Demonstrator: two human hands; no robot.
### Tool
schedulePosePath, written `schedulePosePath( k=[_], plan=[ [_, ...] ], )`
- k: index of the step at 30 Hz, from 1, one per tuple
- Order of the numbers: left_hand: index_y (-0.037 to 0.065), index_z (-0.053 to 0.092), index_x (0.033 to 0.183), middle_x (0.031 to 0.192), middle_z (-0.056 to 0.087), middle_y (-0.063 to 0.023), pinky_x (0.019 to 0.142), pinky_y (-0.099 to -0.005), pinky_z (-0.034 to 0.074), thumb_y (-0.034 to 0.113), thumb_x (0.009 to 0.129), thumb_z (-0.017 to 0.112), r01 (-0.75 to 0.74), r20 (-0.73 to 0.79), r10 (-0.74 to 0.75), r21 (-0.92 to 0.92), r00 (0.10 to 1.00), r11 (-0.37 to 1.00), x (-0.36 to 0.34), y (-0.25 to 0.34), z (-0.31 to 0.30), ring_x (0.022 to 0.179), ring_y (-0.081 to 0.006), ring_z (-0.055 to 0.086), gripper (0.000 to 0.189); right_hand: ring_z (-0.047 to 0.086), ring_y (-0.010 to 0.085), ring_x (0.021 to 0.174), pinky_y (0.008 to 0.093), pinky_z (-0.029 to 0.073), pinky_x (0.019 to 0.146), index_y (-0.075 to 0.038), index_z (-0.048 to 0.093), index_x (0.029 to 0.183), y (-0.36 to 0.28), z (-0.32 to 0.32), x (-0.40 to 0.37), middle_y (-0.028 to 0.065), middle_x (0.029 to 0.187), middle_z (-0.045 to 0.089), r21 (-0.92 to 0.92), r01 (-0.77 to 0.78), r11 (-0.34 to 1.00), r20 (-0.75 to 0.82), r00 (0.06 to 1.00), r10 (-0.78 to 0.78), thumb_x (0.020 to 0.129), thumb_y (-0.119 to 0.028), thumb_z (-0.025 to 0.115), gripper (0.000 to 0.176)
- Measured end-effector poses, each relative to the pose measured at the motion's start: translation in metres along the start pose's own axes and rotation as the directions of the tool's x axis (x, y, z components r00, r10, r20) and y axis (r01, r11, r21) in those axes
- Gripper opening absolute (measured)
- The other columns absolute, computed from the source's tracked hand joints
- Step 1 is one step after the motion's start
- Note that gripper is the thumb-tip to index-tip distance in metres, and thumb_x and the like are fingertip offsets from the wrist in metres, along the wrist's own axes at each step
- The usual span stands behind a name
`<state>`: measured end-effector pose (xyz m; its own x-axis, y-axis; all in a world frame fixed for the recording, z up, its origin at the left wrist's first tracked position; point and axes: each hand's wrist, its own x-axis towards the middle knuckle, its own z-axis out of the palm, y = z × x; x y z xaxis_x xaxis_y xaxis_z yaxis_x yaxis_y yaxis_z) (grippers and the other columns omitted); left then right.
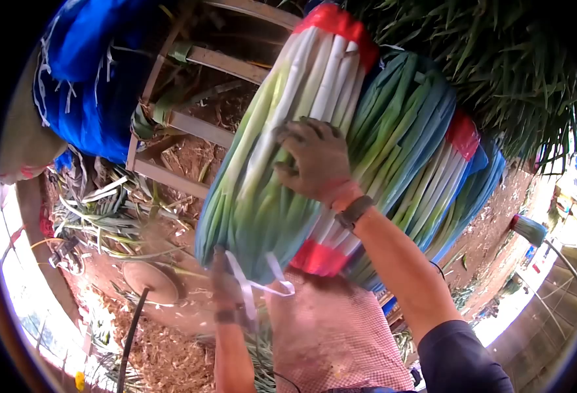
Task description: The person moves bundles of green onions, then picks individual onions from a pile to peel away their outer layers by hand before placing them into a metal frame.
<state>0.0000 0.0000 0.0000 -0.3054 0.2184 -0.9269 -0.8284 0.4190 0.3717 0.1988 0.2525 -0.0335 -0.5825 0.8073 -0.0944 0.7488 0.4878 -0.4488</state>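
Observation:
A long bundle of leeks or large green onions point(262, 170) lies in front of me inside a bluish sleeve or net. A red band point(337, 25) wraps its white-stalk end. My right hand point(316, 157), in a dirty glove, rests across the middle of this bundle with its fingers apart. Close to the bundle's lower end is my left hand point(224, 281), also gloved and smeared by motion. Beside it a white strap point(244, 278) hangs loose in loops. Whether my left hand grips the strap or the sleeve, I cannot make out.
More wrapped bundles point(403, 111) lie on the right, with a heap of loose green leaves point(485, 59) behind. A metal frame point(200, 124) and blue net bags point(92, 85) stand left. Trimmed leaves point(105, 216) and a round disc point(151, 283) are on the ground.

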Motion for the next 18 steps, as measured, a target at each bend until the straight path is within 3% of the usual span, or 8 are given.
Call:
schedulePosePath(
  k=[5, 7, 10, 13, 14, 15, 17, 18],
  plan=[
    [0.002, 0.066, 0.121, 0.103, 0.064, -0.0007, 0.082, -0.0281, 0.049, 0.037, 0.103, 0.062, -0.096, -0.012, 0.123, 0.554, 0.992, 0.827, 0.056, -0.022, 0.032, 0.092, -0.0123, 0.059, 0.040, 0.054, 0.0288, 0.126, 0.0519, 0.044, 0.099, -0.020, 0.067, 0.128, 0.033, 0.005, 0.016, 0.0020, 0.132, 0.060, -0.127, -0.091, 0.988, -0.167, 0.983, 0.069, 0.077, -0.041, 0.075, 0.056],
    [0.002, 0.069, 0.109, 0.099, 0.065, -0.0010, 0.081, -0.0285, 0.049, 0.033, 0.103, 0.061, -0.095, 0.046, 0.089, 0.161, 0.995, 0.982, 0.085, -0.031, 0.030, 0.089, -0.0119, 0.058, 0.032, 0.053, 0.0280, 0.126, 0.0537, 0.042, 0.099, -0.021, 0.067, 0.126, 0.040, 0.025, 0.028, 0.0011, 0.132, 0.059, -0.137, -0.093, 0.986, -0.199, 0.978, 0.064, 0.077, -0.040, 0.075, 0.054],
    [-0.001, 0.059, 0.133, 0.128, 0.063, -0.0082, 0.095, -0.0367, 0.052, 0.030, 0.102, 0.062, -0.089, 0.143, 0.063, 0.183, 0.988, 0.979, 0.140, -0.064, -0.018, 0.108, -0.0208, 0.062, 0.043, 0.049, 0.0293, 0.131, 0.0531, 0.037, 0.104, -0.019, 0.065, 0.127, 0.036, 0.032, 0.016, 0.0012, 0.135, 0.057, -0.174, -0.167, 0.970, -0.207, 0.970, 0.130, 0.080, -0.036, 0.073, 0.051],
    [0.002, 0.064, 0.128, 0.119, 0.068, -0.0064, 0.096, -0.0344, 0.052, 0.030, 0.098, 0.068, -0.017, 0.122, -0.007, 0.191, 0.993, 0.982, 0.111, -0.040, -0.011, 0.106, -0.0209, 0.064, 0.042, 0.049, 0.0281, 0.132, 0.0527, 0.039, 0.102, -0.019, 0.065, 0.127, 0.019, 0.021, 0.021, 0.0012, 0.137, 0.056, -0.216, -0.152, 0.964, -0.214, 0.971, 0.105, 0.081, -0.037, 0.073, 0.050],
    [0.006, 0.064, 0.128, 0.119, 0.068, -0.0056, 0.093, -0.0354, 0.054, 0.033, 0.095, 0.071, -0.536, 0.440, 0.324, 0.540, 0.837, 0.650, 0.113, -0.046, -0.033, 0.104, -0.0226, 0.066, 0.044, 0.049, 0.0262, 0.131, 0.0527, 0.041, 0.101, -0.017, 0.066, 0.126, 0.015, 0.017, 0.021, 0.0022, 0.135, 0.058, -0.185, -0.161, 0.969, -0.215, 0.969, 0.120, 0.080, -0.038, 0.073, 0.052],
    [0.011, 0.065, 0.127, 0.118, 0.069, -0.0057, 0.086, -0.0392, 0.058, 0.041, 0.091, 0.075, -0.524, 0.430, 0.318, 0.548, 0.845, 0.652, 0.110, -0.046, -0.036, 0.099, -0.0222, 0.068, 0.048, 0.049, 0.0262, 0.131, 0.0527, 0.041, 0.101, -0.017, 0.066, 0.126, 0.006, 0.011, 0.016, 0.0022, 0.135, 0.058, -0.177, -0.172, 0.969, -0.230, 0.965, 0.129, 0.080, -0.038, 0.073, 0.052],
    [0.014, 0.065, 0.127, 0.117, 0.069, -0.0058, 0.078, -0.0410, 0.059, 0.049, 0.087, 0.076, 0.247, -0.030, -0.249, 0.290, 0.968, 0.925, 0.061, -0.004, 0.002, 0.093, -0.0199, 0.068, 0.054, 0.049, 0.0305, 0.133, 0.0511, 0.044, 0.103, -0.012, 0.063, 0.129, -0.012, -0.003, 0.005, 0.0049, 0.138, 0.056, 0.085, -0.256, 0.963, -0.122, 0.957, 0.265, 0.082, -0.036, 0.073, 0.054],
    [0.015, 0.063, 0.130, 0.113, 0.069, -0.0053, 0.074, -0.0409, 0.058, 0.057, 0.083, 0.076, 0.239, 0.009, -0.257, 0.340, 0.966, 0.910, 0.043, 0.008, 0.008, 0.090, -0.0197, 0.067, 0.064, 0.053, 0.0356, 0.129, 0.0485, 0.045, 0.105, -0.011, 0.061, 0.132, -0.017, -0.013, -0.009, 0.0107, 0.136, 0.058, 0.151, -0.263, 0.953, -0.065, 0.959, 0.275, 0.086, -0.033, 0.070, 0.052]
  ],
)
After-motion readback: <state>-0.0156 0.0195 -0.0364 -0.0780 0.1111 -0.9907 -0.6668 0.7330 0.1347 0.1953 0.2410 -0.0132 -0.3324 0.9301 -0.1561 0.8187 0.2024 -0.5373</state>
